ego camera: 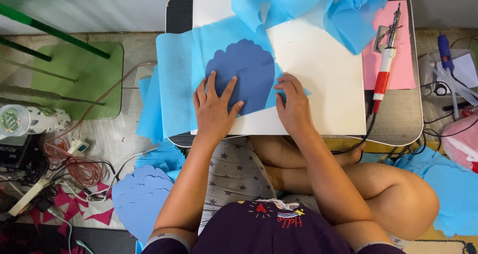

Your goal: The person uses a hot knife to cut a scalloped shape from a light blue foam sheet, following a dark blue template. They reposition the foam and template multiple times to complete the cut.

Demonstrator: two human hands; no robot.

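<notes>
A dark blue scalloped paper shape [244, 69] lies on a light blue sheet of thin fabric [179, 79], spread over a white board [323, 69] on a small lap table. My left hand [214, 109] presses flat on the lower left of the shape, fingers spread. At the shape's right edge, my right hand [294, 102] has its fingers curled, pinching the light blue sheet. More crumpled light blue fabric [348, 10] lies at the top of the board.
A red and white heat-cutting tool [384, 69] with a cord lies on pink paper [393, 55] at the right. A stack of cut blue scalloped shapes [139, 194] sits on the floor at the left, with cables, a power strip [45, 177] and pink scraps. A blue glue gun [444, 52] is at the far right.
</notes>
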